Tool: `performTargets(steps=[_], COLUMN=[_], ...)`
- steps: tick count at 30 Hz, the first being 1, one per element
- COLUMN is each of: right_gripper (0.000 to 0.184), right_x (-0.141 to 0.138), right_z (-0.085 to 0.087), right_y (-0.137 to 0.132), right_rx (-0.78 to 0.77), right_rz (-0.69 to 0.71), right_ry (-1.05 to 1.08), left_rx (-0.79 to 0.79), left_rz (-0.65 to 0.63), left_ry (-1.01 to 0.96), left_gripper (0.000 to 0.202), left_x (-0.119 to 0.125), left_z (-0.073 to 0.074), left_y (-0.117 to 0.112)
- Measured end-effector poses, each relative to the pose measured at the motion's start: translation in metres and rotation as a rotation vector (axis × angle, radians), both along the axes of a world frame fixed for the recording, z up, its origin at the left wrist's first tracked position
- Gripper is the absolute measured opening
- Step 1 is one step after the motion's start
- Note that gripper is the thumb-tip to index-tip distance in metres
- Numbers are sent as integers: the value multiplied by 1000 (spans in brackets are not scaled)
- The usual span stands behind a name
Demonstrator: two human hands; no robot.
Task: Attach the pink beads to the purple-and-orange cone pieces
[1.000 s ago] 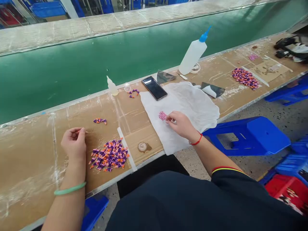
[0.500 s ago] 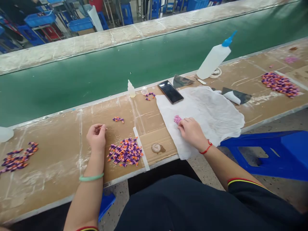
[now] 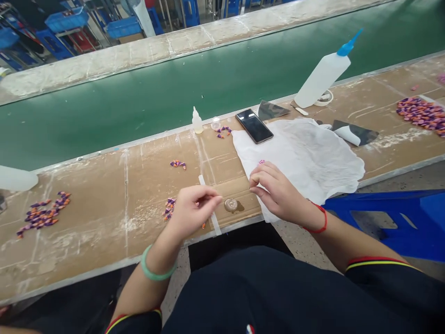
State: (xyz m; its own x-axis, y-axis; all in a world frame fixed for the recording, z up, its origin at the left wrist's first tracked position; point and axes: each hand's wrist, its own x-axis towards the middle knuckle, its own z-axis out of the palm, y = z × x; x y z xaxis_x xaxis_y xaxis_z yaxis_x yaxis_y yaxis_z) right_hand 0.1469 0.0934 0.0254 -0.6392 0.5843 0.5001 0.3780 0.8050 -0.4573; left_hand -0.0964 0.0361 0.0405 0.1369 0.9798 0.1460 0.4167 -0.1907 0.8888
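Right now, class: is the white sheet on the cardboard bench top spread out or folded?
Spread out: the white sheet lies open across the cardboard, wavy edges showing.

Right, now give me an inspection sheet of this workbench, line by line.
Surface: cardboard-covered workbench, powder-like white marks, beside a green conveyor belt.
Job's things: purple-and-orange pieces, pink beads on a white sheet.
Clutter: smartphone, blue-nozzled squeeze bottle, small dropper bottle, tape roll.
Hands: left hand above the pieces, fingers pinched; right hand over the sheet, nearest the beads. Anything held: cannot tell.
Cables: nothing seen.
Surroundings: blue stool, blue crates beyond the belt.
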Motion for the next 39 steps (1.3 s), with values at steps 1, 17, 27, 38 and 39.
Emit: performTargets(steps=[1,17,27,38,39], right_gripper=[17,20,13,17,16], right_x=[-5,-25,-24,-22,-22], right_z=[9,37,44,46,46], right_y=[-2,-10,-21,-14,-13], right_rx=[35,232,-97,13,75], right_rz=[48,178,118,186,197], right_ry=[11,-141,113,103,79], left_rx=[-13,-160,-214,-529,-551], left_rz=[-42,-14,62,-90,-85], left_ry=[-5,-165,-310,-569,-582], left_gripper=[17,16,15,36,40], left_x=[11,37,41,36,37], left_z=[5,14,24,24,25], left_y=[-1,-5,-11,-4,-3])
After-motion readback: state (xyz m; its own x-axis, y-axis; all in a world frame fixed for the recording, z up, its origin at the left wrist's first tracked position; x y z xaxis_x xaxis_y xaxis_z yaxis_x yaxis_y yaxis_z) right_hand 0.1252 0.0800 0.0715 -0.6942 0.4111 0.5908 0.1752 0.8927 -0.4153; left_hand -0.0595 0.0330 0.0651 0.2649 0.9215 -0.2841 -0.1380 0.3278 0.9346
